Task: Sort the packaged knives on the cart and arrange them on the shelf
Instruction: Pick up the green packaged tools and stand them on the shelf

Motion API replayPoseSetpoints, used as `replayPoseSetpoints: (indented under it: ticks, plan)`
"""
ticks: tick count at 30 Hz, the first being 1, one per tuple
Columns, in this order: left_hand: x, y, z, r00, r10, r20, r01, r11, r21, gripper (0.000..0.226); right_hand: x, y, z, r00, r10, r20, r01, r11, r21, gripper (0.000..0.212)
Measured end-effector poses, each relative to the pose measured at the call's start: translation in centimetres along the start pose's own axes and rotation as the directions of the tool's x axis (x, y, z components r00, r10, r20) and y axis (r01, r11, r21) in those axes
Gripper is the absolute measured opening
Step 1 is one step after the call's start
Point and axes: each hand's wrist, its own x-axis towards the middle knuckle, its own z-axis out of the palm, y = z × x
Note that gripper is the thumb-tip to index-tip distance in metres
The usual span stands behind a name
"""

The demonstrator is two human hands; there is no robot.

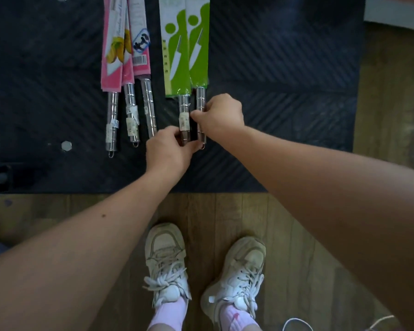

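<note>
On mat [285,68], left hand [168,152] and right hand [221,115] pinch green knives [187,53].

Cart [285,68]: black, ribbed in diagonal chevron lines. 3 pink sleeves [110,65]: pink with white, 2 showing a yellow fruit print, 1 a white barcode patch. 2 green sleeves [198,44]: lime green and white, white knife outline. Handles [112,115]: shiny silver, small pale labels. Floor [225,211]: brown wood grain. Shoes [165,254]: off-white. Socks [170,311]: pale pink.

Soft, dimmish light is glinting off the metal handles [148,103]; the floor [392,91] is blurring and bending at the edges.
</note>
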Motion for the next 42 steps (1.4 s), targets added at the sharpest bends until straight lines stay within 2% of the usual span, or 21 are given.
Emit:
replayPoseSetpoints:
  ticks: [4, 7, 11, 14, 15, 18, 24, 25, 30, 36, 39, 42]
  plan:
    - [-1.4, 1.3, 0.5, 0.994, -0.098, 0.056, 0.107, 0.977, -0.185, 0.010, -0.4, 1.2, -1.7, 0.998, 0.060, 0.028, -0.060, 0.998, 0.000, 0.024]
    - [-2.8, 2.1, 0.6, 0.984, -0.170, 0.051, 0.177, 0.953, -0.247, 0.003, -1.7, 1.9, -3.1, 0.997, 0.082, 0.014, -0.082, 0.997, -0.007, 0.029]
    - [-5.1, 4.2, -0.2, 0.987, -0.163, -0.005, 0.155, 0.950, -0.271, 0.013, -4.6, 1.6, -5.8, 0.995, 0.095, -0.006, -0.095, 0.995, 0.042, 0.030]
    - [-7.1, 6.5, -1.8, 0.989, -0.146, -0.019, 0.134, 0.944, -0.303, 0.009, -7.5, 0.7, -8.2, 0.994, 0.103, -0.032, -0.098, 0.987, 0.126, 0.029]
    - [-7.9, 7.5, -2.5, 0.990, -0.136, -0.019, 0.123, 0.941, -0.316, 0.001, -8.6, 0.2, -9.2, 0.994, 0.099, -0.049, -0.089, 0.980, 0.176, 0.027]
    - [-10.9, 10.6, -5.1, 0.995, -0.085, -0.044, 0.064, 0.931, -0.359, 0.019, -12.5, -1.3, -12.5, 0.992, 0.078, -0.104, -0.044, 0.953, 0.299, 0.021]
    - [-18.2, 17.6, -11.1, 0.987, 0.115, -0.110, -0.150, 0.901, -0.406, 0.009, -21.6, -5.4, -20.3, 0.967, -0.078, -0.241, 0.167, 0.911, 0.378, 0.023]
    - [-19.5, 18.8, -12.1, 0.981, 0.154, -0.122, -0.191, 0.892, -0.411, 0.014, -23.1, -6.2, -21.6, 0.961, -0.095, -0.261, 0.195, 0.899, 0.392, 0.020]
    - [-26.5, 24.3, -17.1, 0.953, 0.280, -0.112, -0.300, 0.850, -0.432, 0.017, -30.8, -9.9, -27.7, 0.948, -0.114, -0.297, 0.253, 0.836, 0.487, 0.015]
    - [-34.6, 30.5, -22.3, 0.937, 0.322, -0.134, -0.348, 0.840, -0.416, 0.021, -40.0, -12.5, -34.9, 0.925, -0.162, -0.343, 0.316, 0.830, 0.460, 0.015]
    - [-38.2, 33.3, -24.4, 0.935, 0.323, -0.147, -0.354, 0.816, -0.458, 0.011, -43.9, -13.4, -38.4, 0.895, -0.176, -0.410, 0.364, 0.819, 0.443, 0.014]
    - [-41.9, 36.0, -26.3, 0.923, 0.346, -0.167, -0.382, 0.787, -0.484, 0.027, -47.2, -14.2, -41.9, 0.868, -0.173, -0.466, 0.406, 0.787, 0.464, 0.014]
